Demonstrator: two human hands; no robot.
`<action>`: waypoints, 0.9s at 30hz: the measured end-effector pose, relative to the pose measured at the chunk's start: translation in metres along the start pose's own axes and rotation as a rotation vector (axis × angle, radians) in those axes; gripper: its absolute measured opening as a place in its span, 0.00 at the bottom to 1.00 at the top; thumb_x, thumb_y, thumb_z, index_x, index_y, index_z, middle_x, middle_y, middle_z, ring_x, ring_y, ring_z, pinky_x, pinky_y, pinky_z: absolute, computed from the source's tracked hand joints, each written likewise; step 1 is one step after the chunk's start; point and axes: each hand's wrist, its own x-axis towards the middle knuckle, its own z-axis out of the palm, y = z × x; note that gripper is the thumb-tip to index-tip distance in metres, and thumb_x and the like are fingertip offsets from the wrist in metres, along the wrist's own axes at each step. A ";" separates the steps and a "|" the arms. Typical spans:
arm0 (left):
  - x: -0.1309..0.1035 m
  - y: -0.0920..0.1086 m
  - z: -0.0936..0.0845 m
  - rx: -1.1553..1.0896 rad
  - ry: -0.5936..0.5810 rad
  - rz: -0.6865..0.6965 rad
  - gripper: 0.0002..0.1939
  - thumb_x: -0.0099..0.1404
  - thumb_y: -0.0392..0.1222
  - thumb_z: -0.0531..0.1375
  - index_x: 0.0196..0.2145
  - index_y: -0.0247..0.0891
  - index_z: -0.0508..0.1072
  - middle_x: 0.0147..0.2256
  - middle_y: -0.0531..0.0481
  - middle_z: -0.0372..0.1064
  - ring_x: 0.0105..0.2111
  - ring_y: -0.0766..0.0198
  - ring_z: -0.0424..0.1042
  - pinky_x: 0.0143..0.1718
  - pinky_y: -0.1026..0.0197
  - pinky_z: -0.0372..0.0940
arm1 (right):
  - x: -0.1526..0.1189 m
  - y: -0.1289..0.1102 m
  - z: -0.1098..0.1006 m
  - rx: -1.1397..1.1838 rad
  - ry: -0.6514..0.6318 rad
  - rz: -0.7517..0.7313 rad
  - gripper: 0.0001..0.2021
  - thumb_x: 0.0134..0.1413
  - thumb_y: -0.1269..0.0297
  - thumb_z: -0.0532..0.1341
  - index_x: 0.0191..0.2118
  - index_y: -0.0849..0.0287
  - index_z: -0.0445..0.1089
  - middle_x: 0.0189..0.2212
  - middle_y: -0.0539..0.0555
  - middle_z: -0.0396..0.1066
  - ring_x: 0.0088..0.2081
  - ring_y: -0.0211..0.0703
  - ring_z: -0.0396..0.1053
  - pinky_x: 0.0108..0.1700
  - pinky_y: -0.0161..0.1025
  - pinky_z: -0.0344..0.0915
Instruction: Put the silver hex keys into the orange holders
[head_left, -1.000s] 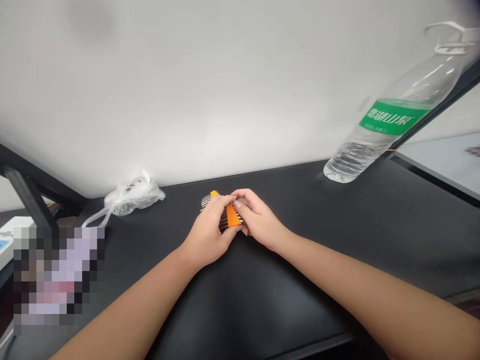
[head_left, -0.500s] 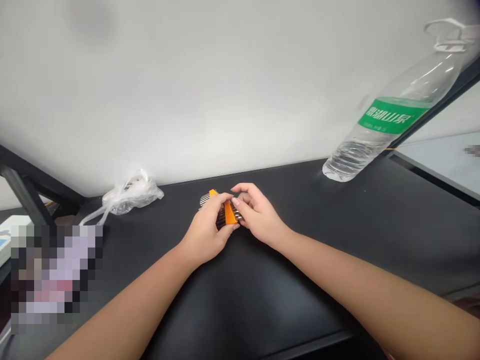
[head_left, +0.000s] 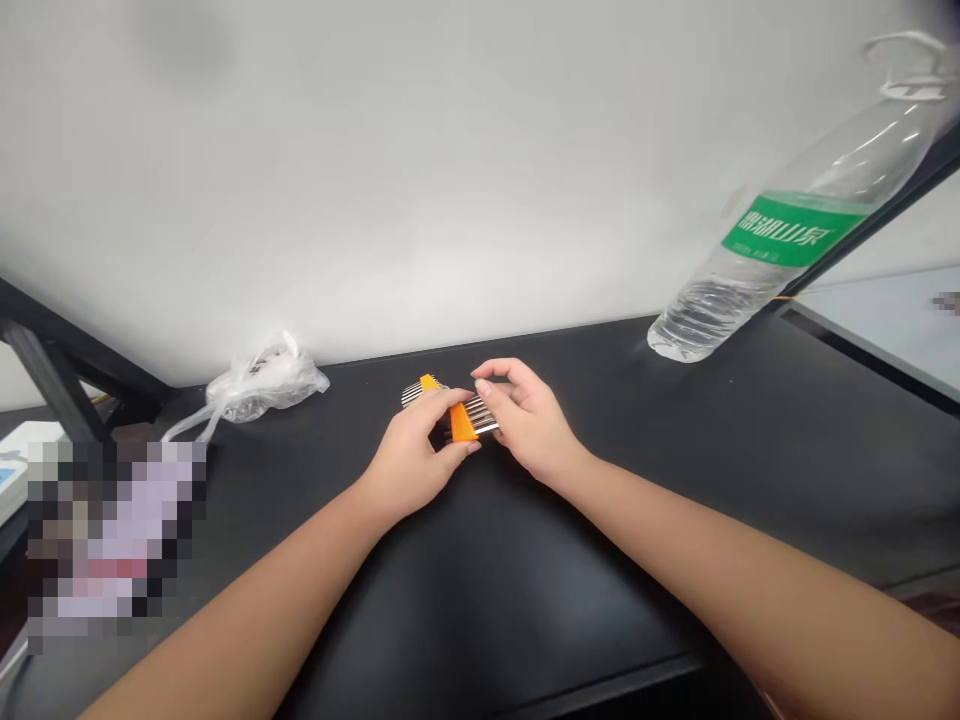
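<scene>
My left hand is closed around an orange holder near the middle of the black table. Several slim metal rods run side by side through it and stick out at the right; their exact kind I cannot make out. At the far left end, a second orange strip and more rod ends show beyond my fingers. My right hand is at the right end of the rods, thumb and forefinger brought together above them. Whatever that pinch holds, if anything, is too small to name.
A large water bottle with a green label stands at the back right of the black table. At the back left lies a clear plastic bag. A pale wall rises behind, with a dark frame bar at the left.
My right hand has shifted slightly right and up, so more of the metal rods show beside the orange holder. My left hand keeps its hold.
</scene>
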 end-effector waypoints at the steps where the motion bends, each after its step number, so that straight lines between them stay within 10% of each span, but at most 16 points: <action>1: 0.000 -0.001 0.000 0.003 0.009 -0.009 0.24 0.66 0.39 0.66 0.59 0.45 0.71 0.54 0.46 0.75 0.52 0.54 0.76 0.57 0.47 0.71 | 0.001 -0.001 -0.001 0.006 0.016 0.009 0.16 0.63 0.45 0.63 0.47 0.50 0.66 0.28 0.47 0.66 0.24 0.38 0.63 0.25 0.36 0.60; 12: 0.000 -0.014 -0.001 0.141 0.093 -0.124 0.21 0.65 0.39 0.65 0.56 0.46 0.73 0.53 0.50 0.73 0.48 0.58 0.75 0.53 0.52 0.72 | 0.022 0.000 -0.039 -0.051 0.008 0.208 0.15 0.61 0.47 0.64 0.40 0.54 0.68 0.20 0.42 0.52 0.16 0.30 0.43 0.17 0.33 0.38; 20: -0.001 -0.015 0.001 0.179 0.052 -0.098 0.22 0.66 0.41 0.64 0.58 0.45 0.72 0.56 0.47 0.73 0.53 0.54 0.74 0.58 0.48 0.69 | 0.029 -0.001 -0.059 -0.857 0.002 0.034 0.11 0.66 0.59 0.56 0.39 0.54 0.75 0.29 0.50 0.73 0.28 0.40 0.67 0.31 0.37 0.60; 27: -0.001 -0.013 0.000 0.193 0.037 -0.116 0.22 0.66 0.40 0.64 0.57 0.47 0.72 0.56 0.49 0.73 0.55 0.53 0.73 0.61 0.48 0.68 | 0.029 0.005 -0.064 -1.197 -0.034 -0.073 0.13 0.71 0.59 0.52 0.43 0.52 0.74 0.31 0.52 0.76 0.31 0.45 0.70 0.36 0.39 0.58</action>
